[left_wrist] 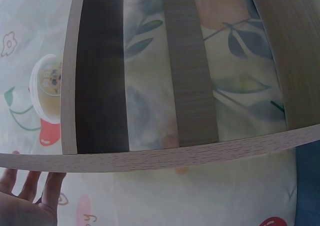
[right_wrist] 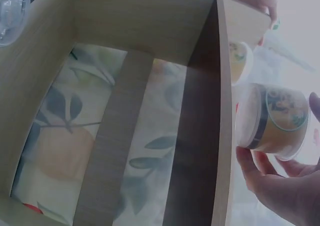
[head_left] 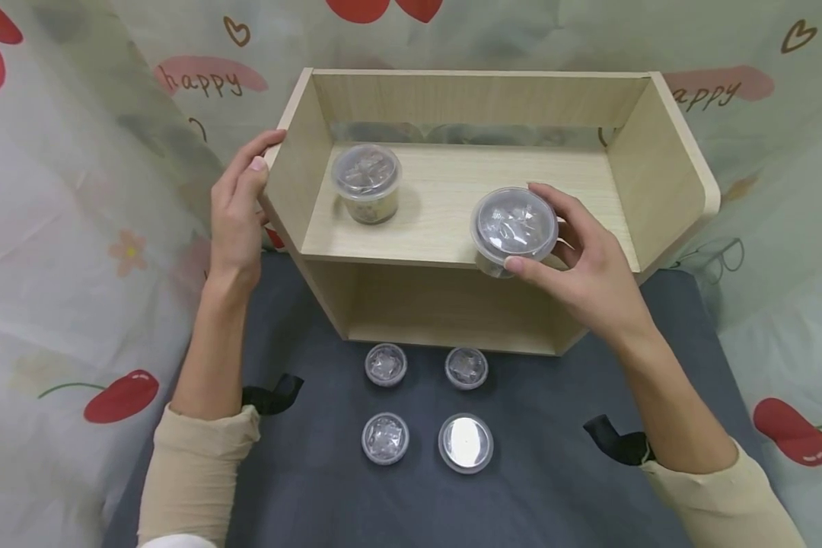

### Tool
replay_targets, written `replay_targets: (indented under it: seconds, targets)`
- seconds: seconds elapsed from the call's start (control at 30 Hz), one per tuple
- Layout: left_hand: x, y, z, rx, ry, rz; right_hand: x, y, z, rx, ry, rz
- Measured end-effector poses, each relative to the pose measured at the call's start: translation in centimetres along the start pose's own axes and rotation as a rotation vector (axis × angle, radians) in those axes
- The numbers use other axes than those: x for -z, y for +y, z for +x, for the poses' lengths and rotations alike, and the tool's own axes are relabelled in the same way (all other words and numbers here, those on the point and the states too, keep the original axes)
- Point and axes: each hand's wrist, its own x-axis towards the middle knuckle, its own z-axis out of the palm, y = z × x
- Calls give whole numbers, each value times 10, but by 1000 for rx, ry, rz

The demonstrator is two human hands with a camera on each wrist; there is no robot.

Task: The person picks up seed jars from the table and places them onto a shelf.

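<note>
"happy" on cloth bkgd (head_left: 210,78) L; "appy" R, part-hidden; cup lbl (right_wrist: 287,108), maybe txt, too blurry.

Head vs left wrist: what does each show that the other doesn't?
Head only: right hand holding a clear-lidded tub; four small tubs in front of the shelf unit.
Left wrist only: the lower compartment's rear crossbar, leaf-print fabric in the gaps beside it.
Both: left hand touching the side panel, another tub on the upper shelf.
</note>
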Motion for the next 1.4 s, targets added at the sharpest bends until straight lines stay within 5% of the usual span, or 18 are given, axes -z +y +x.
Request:
replay_targets:
  seconds: [0.9, 1.4]
  targets:
    - [-1, -2, -1, 4, 6, -15, -20, 8, 55, -149, 108, 92]
    - [-1, 0, 0, 16, 24, -44, -30, 14, 69, -147, 127, 140]
